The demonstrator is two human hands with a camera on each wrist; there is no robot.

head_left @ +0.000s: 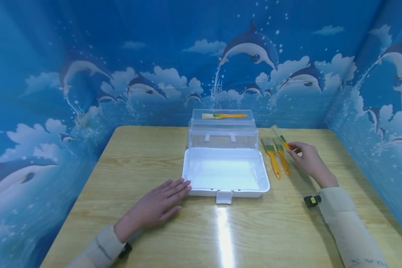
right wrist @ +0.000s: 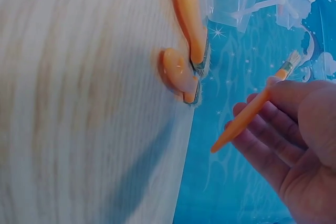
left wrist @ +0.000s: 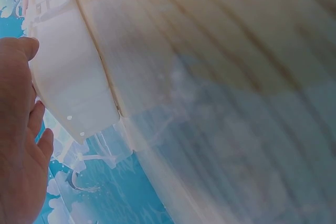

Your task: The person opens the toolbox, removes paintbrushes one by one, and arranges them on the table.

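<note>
My right hand pinches a slim paintbrush by its orange handle, bristles pointing away, above the table. Just left of it two more paintbrushes lie on the wood, a wide one and a narrower one. In the head view, a white plastic box stands open with its clear lid raised behind. My left hand has its fingers extended, their tips at the box's front left corner. The left wrist view shows that hand beside the box's wall.
Another paintbrush lies across the top of the raised clear lid parts at the back. A latch hangs from the box's front. Dolphin-printed blue curtains enclose the wooden table at the back and sides.
</note>
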